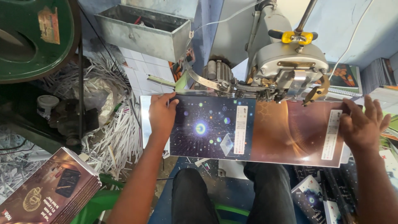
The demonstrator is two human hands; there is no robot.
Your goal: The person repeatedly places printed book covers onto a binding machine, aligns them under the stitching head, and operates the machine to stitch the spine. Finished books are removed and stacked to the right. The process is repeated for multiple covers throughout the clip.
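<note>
Beneath the grey stitching machine head, a wide glossy printed cover sheet lies flat, spanning both knees. Left of it sits a stack of printed booklets beside shredded paper trimmings. The left hand presses open-palmed on the sheet's left edge; the right hand rests, fingers spread, on its right edge. Neither grips it.

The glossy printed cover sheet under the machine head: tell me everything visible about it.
The glossy printed cover sheet lies flat and opened out beneath the grey metal machine head. Its left half is dark with glowing dots, its right half coppery brown; each carries a white label strip. The left hand presses its left edge, the right hand its right edge.
</note>
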